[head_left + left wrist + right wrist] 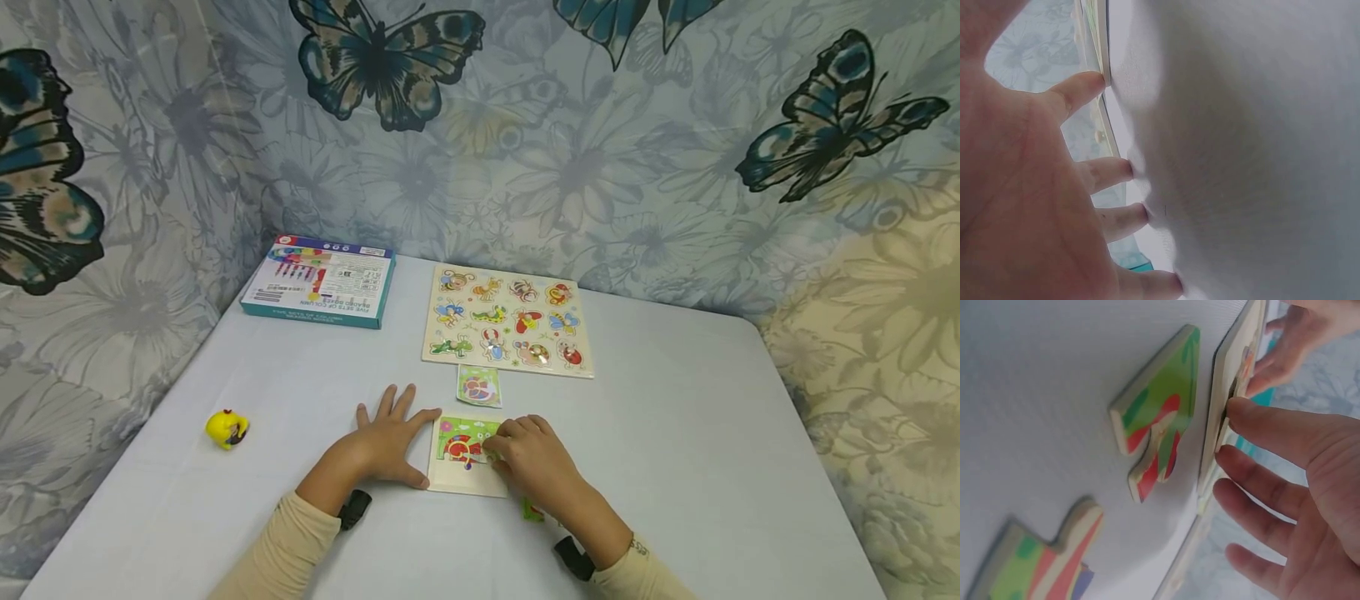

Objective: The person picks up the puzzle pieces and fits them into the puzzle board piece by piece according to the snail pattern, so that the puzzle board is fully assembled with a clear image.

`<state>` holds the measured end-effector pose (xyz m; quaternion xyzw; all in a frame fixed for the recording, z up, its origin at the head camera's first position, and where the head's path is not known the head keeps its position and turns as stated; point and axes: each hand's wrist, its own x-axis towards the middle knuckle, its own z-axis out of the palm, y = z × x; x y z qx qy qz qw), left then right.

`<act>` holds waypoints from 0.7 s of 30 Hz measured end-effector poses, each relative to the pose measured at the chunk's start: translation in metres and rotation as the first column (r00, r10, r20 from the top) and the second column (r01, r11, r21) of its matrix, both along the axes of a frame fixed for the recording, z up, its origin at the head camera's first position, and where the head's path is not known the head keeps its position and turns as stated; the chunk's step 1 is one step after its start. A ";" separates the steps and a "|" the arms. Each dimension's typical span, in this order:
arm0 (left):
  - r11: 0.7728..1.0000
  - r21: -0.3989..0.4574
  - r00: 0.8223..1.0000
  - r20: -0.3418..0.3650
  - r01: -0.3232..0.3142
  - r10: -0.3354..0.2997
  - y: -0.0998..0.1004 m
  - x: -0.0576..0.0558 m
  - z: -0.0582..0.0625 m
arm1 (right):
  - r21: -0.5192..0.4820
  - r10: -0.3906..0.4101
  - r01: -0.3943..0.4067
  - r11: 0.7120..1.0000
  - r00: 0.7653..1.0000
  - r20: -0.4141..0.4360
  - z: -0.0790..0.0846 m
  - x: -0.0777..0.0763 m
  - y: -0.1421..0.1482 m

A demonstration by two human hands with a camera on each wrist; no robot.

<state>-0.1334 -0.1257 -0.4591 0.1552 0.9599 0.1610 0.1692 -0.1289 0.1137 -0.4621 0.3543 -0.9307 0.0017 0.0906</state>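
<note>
A small square wooden puzzle board [465,482] lies on the table, its upper part filled with pieces showing a red and green picture [463,447]. Along its left edge my left hand [386,447] rests with fingers spread, thumb and index fingertip touching the frame. My right hand [538,462] is over the board's right side, pinching a jigsaw piece [1225,432] between thumb and index finger; most of that piece is hidden. Beside the board, two loose jigsaw pieces, one green and red [1169,394] and another with red stripes [1038,565], lie on the cloth.
Just beyond the board lies a small picture card [478,387]. Behind it is a larger wooden insect puzzle [507,321]. A flat teal-edged box [318,283] sits at the back left, and a yellow toy [227,429] at the left. Patterned fabric [585,167] hangs behind the table.
</note>
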 end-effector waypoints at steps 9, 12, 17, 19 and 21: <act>1.000 0.002 1.000 0.001 -0.004 0.004 0.000 0.000 -0.002 | 0.017 -0.010 0.010 1.000 0.999 0.043 0.002 0.004 0.000; 1.000 -0.001 1.000 0.001 -0.004 0.004 -0.001 0.000 -0.002 | 0.019 -0.011 0.009 1.000 0.997 0.080 0.005 0.006 0.003; 1.000 0.000 1.000 0.002 -0.004 0.004 0.000 0.000 -0.001 | 0.009 -0.038 0.037 0.999 0.993 0.116 0.015 0.012 0.013; 1.000 0.000 1.000 0.004 -0.005 0.005 0.000 0.000 -0.002 | 0.007 -0.051 0.050 0.999 0.991 0.126 0.019 0.016 0.019; 1.000 0.003 1.000 0.006 -0.006 0.006 0.000 0.000 -0.003 | 0.025 -0.064 0.061 0.998 0.989 0.134 0.022 0.021 0.026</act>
